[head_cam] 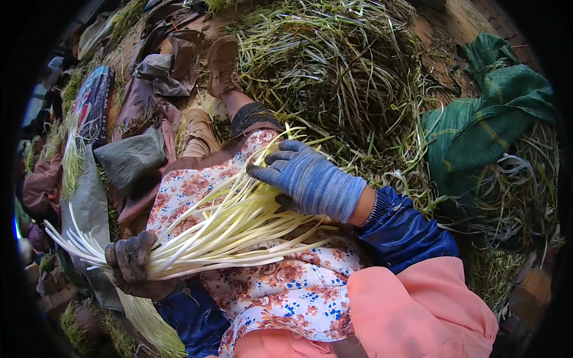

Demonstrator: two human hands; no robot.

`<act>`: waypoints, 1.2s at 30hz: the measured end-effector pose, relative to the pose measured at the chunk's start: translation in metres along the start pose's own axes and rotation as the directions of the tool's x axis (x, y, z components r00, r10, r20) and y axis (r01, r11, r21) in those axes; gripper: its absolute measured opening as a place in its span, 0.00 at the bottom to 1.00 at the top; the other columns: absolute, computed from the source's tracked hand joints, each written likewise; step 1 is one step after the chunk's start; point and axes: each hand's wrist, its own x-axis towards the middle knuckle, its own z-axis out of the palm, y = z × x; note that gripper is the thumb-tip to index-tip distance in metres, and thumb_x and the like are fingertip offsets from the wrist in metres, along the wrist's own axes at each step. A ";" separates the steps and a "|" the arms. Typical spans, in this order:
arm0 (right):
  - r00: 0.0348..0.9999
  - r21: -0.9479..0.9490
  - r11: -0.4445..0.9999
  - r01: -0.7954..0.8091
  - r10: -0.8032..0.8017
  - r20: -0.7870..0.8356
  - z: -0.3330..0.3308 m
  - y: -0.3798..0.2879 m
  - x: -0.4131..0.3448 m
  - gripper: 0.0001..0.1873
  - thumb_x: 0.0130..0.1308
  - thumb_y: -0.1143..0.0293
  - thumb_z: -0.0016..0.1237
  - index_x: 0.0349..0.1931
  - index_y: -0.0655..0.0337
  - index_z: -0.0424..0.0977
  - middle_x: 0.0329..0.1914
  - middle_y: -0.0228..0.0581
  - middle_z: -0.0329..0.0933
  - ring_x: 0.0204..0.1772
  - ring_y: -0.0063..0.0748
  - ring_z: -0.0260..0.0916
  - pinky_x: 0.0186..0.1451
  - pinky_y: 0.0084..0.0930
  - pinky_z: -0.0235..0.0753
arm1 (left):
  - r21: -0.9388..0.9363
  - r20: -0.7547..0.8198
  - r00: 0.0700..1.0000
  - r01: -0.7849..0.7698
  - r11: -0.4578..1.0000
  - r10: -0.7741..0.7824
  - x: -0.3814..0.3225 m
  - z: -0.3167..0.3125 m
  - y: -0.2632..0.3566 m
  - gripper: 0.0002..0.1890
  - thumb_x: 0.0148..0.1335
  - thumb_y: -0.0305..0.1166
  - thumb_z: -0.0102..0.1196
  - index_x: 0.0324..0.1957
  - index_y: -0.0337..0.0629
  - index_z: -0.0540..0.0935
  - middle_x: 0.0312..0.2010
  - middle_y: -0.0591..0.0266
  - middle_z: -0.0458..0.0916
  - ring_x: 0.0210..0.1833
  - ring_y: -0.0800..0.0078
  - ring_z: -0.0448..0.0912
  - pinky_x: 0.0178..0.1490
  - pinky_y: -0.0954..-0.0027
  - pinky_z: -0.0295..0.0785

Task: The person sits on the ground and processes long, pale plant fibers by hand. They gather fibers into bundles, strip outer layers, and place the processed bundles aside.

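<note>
A bundle of long, pale yellow stalks with white lower ends, like blanched chives [224, 228], lies across a floral apron [286, 286]. My left hand [134, 264], in a dark soiled glove, is closed around the bundle near its white ends, which fan out to the left. My right hand [309, 179], in a blue knit glove with dark fingertips, rests on the yellow leafy end with its fingers somewhat spread; its thumb is partly hidden, so a grip cannot be told. Below my left hand lies another bunch of pale stalks [152, 322].
A large heap of green and withered stalks [340, 67] rises in front. On the right is a green woven sack [474, 134] beside loose stalks. Grey cloth [134, 156], a printed bag [96, 103] and another small bunch [74, 161] lie at left.
</note>
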 end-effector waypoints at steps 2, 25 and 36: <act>0.992 -0.074 0.997 0.010 -0.019 -0.123 -0.009 0.012 0.006 0.30 0.48 0.69 0.53 0.55 0.55 0.65 0.41 0.39 0.73 0.51 0.38 0.69 0.62 0.39 0.59 | 0.002 -0.015 1.000 0.024 1.000 -0.024 -0.004 -0.001 0.003 0.06 0.60 0.27 0.41 0.26 0.49 0.64 0.13 0.77 0.60 0.18 0.84 0.59 0.35 0.77 0.61; 0.861 0.110 0.889 -0.446 0.459 -0.218 -0.003 0.013 -0.089 0.08 0.49 0.63 0.54 0.28 0.56 0.75 0.25 0.39 0.72 0.31 0.42 0.72 0.36 0.35 0.72 | 0.046 -0.103 0.990 -0.092 0.995 0.096 -0.007 -0.007 -0.004 0.06 0.59 0.27 0.41 0.26 0.50 0.65 0.12 0.80 0.60 0.16 0.88 0.58 0.35 0.79 0.60; 0.411 -0.019 0.421 -0.907 0.874 -0.260 -0.017 0.093 -0.147 0.09 0.58 0.65 0.51 0.36 0.59 0.75 0.32 0.44 0.75 0.34 0.41 0.74 0.39 0.31 0.74 | -0.059 -0.091 0.990 -0.118 0.991 0.112 -0.013 -0.010 -0.001 0.04 0.60 0.27 0.40 0.29 0.49 0.66 0.12 0.79 0.60 0.14 0.87 0.58 0.34 0.78 0.62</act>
